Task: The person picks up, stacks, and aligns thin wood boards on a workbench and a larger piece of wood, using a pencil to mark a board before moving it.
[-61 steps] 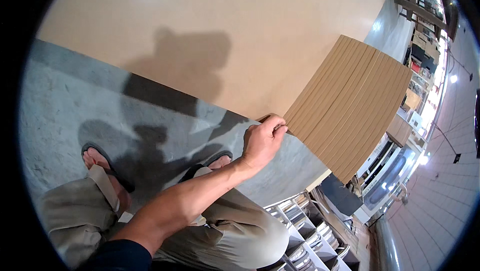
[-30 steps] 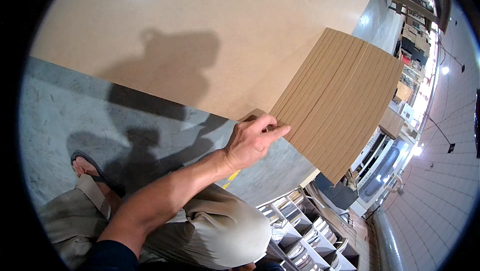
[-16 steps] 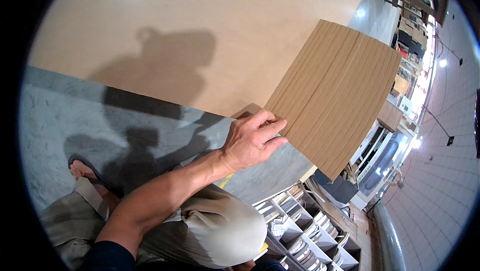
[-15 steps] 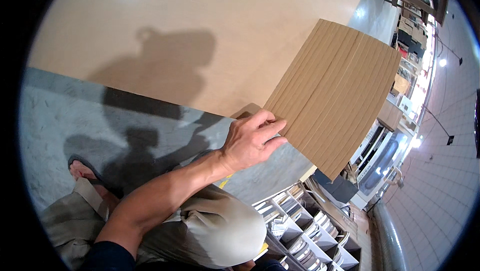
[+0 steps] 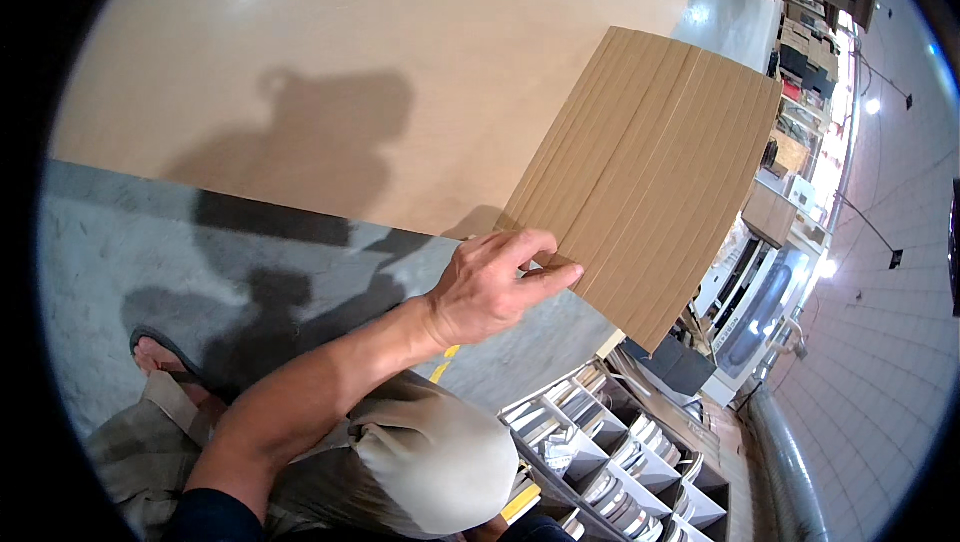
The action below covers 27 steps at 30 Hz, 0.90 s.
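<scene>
My left hand reaches in from the lower left, its fingers and thumb closed at the near left corner of a brown cardboard sheet. Lengthwise creases run along the sheet, which bows slightly and covers the right end of a large pale wooden board. The fingertips are partly hidden at the sheet's edge. Of my right arm, only a patch of skin beside a dark sleeve shows at the lower edge, behind my knee; its fingers are hidden.
Below the board lies grey floor with a yellow stripe. A compartment rack holding several rolls of edging strip stands at lower right. Beyond the sheet is a white machine beside a silver duct.
The cardboard sheet and board appear slightly farther left in the picture as the view shifts. My left hand stays at the sheet's corner, with its thumb and forefinger slightly repositioned.
</scene>
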Motion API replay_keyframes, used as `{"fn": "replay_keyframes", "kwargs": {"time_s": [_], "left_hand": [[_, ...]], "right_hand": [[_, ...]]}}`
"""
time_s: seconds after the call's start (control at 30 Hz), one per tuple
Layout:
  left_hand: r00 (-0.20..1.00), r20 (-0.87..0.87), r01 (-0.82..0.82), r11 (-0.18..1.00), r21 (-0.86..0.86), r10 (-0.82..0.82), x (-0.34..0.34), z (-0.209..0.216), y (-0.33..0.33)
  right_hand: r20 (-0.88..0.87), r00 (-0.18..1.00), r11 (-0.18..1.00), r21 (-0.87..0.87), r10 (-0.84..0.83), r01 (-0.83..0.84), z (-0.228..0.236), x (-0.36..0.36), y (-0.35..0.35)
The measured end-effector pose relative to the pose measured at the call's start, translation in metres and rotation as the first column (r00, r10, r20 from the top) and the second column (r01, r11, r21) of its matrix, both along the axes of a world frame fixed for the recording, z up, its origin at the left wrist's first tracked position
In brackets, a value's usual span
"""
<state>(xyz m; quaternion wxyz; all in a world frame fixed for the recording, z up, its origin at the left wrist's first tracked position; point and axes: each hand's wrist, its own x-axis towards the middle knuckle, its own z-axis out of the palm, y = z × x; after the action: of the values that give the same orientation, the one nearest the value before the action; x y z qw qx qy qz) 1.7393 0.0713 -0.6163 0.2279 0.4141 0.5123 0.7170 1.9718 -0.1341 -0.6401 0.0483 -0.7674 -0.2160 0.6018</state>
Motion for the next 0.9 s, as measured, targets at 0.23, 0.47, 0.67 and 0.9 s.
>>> {"fn": "replay_keyframes", "kwargs": {"time_s": [0.23, 0.47, 0.67, 0.9], "left_hand": [[0.997, 0.068, 0.04, 0.999, -0.011, -0.039, -0.005, 0.014, -0.001], [0.997, 0.069, 0.02, 1.0, -0.022, -0.019, -0.005, 0.02, 0.0], [0.996, 0.091, -0.003, 0.998, -0.056, 0.008, -0.004, 0.026, 0.0], [0.995, 0.102, 0.017, 0.998, -0.061, -0.011, -0.006, 0.034, 0.001]], "right_hand": [[0.002, 1.0, 1.0, -0.004, -0.01, 0.01, -0.003, 0.001, -0.004], [0.002, 1.0, 1.0, -0.016, -0.021, 0.021, -0.006, 0.001, -0.009], [0.0, 1.0, 0.999, -0.024, -0.026, 0.026, -0.007, 0.001, -0.014], [-0.001, 0.999, 0.999, -0.028, -0.035, 0.035, -0.01, 0.003, -0.017]]}}
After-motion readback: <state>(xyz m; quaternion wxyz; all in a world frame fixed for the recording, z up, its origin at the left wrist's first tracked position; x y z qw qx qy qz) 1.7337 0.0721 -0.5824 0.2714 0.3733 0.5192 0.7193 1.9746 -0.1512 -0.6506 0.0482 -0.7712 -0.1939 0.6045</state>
